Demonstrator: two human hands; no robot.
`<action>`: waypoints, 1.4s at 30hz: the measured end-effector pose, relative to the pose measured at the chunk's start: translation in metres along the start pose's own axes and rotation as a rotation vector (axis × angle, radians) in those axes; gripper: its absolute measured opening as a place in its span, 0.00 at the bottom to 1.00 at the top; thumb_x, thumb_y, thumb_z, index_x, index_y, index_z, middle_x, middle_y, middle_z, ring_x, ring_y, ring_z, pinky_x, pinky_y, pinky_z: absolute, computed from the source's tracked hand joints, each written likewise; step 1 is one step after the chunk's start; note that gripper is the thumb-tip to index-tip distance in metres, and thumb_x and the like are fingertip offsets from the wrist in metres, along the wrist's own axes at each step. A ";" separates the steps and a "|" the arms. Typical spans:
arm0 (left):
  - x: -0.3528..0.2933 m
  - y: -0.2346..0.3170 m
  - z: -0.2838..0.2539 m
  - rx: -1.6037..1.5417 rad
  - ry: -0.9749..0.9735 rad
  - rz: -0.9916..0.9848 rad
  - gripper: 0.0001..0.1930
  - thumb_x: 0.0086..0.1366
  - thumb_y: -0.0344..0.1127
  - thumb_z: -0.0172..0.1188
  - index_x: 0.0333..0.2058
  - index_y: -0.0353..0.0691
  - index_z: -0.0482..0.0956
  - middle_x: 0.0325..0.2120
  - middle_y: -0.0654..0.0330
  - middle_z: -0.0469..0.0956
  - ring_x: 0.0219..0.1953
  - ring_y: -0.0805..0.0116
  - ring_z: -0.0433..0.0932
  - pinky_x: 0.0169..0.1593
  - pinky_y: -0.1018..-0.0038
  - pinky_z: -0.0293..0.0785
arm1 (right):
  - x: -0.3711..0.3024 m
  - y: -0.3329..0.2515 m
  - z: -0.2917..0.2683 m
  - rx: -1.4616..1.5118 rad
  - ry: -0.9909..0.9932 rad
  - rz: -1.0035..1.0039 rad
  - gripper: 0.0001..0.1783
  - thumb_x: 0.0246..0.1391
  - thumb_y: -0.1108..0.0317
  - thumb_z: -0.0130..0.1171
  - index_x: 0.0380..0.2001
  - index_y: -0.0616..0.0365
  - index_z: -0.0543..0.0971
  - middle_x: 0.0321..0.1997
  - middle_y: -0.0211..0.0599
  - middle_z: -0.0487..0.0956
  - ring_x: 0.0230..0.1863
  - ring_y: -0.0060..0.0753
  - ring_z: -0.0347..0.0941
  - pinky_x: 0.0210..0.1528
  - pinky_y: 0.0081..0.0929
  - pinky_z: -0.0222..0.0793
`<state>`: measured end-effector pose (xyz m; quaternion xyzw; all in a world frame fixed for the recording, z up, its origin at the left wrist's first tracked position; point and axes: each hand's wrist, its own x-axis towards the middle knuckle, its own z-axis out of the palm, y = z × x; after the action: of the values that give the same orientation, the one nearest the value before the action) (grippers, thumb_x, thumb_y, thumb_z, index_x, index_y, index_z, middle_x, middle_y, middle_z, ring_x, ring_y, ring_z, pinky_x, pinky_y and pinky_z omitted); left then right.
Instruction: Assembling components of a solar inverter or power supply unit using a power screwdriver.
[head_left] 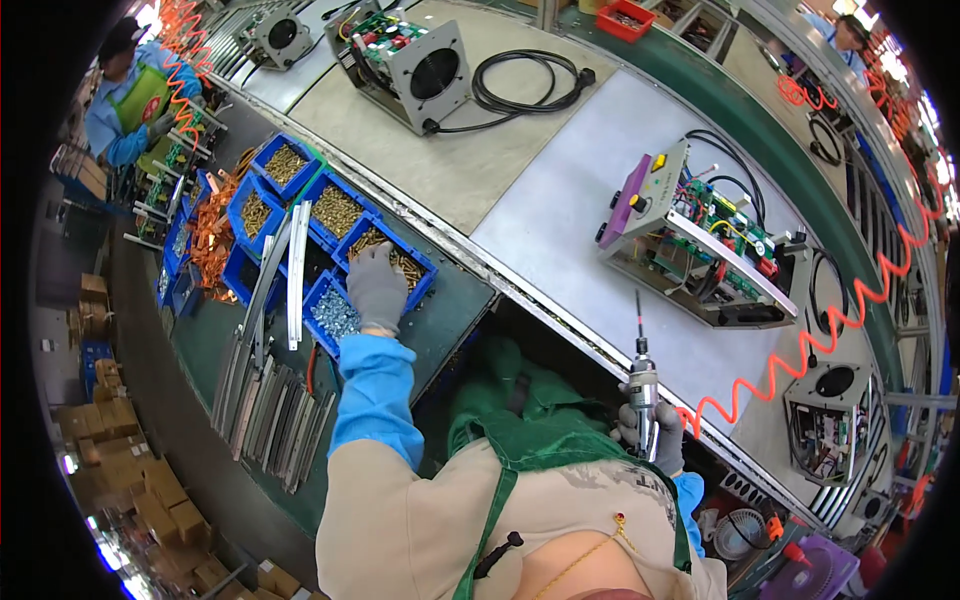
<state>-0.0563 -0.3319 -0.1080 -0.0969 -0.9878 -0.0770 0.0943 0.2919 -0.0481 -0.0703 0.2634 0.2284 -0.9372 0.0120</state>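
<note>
My left hand (378, 284), in a grey glove, reaches into a blue bin of brass-coloured screws (408, 266). Its fingers are drawn together among the screws, and what the tips grip is hidden. Right beside that hand is a blue bin of small silvery fasteners (334, 312). My right hand (668, 440), also gloved in grey, is wrapped round a silver air screwdriver (644, 382) with its long bit pointing away from me. Beyond the bit, on the pale bench, a machine (700, 235) with a purple front panel lies with its circuit boards exposed.
Metal strips (299, 275) lie across the bins, with more strips (275, 415) stacked nearer me. A coiled orange air hose (780, 385) stretches along the right. Another boxed unit (420, 75) with a black cable (530, 90) stands farther off. A co-worker (135, 95) is at the far left.
</note>
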 end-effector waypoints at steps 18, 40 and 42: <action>0.025 -0.010 -0.005 0.043 -0.227 0.005 0.08 0.57 0.41 0.60 0.31 0.47 0.82 0.39 0.60 0.75 0.47 0.57 0.72 0.48 0.63 0.72 | 0.019 0.016 -0.007 0.129 0.050 0.214 0.35 0.49 0.47 0.58 0.55 0.59 0.69 0.27 0.34 0.74 0.21 0.25 0.69 0.38 0.31 0.73; 0.040 -0.047 0.020 -0.137 0.236 0.102 0.10 0.60 0.35 0.57 0.36 0.34 0.74 0.33 0.52 0.76 0.36 0.55 0.77 0.40 0.63 0.73 | -0.015 -0.014 0.014 -0.114 0.041 0.046 0.37 0.44 0.52 0.62 0.56 0.53 0.64 0.29 0.34 0.74 0.21 0.25 0.74 0.33 0.29 0.78; 0.044 -0.048 0.016 -0.376 0.181 -0.027 0.09 0.61 0.35 0.56 0.37 0.35 0.74 0.32 0.53 0.77 0.33 0.60 0.77 0.36 0.67 0.73 | -0.021 -0.017 0.016 -0.140 0.070 0.037 0.39 0.42 0.52 0.63 0.57 0.53 0.63 0.29 0.35 0.73 0.22 0.25 0.74 0.33 0.28 0.77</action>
<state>-0.1118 -0.3683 -0.1212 -0.0920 -0.9447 -0.2699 0.1620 0.2998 -0.0421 -0.0410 0.2989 0.2885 -0.9088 0.0398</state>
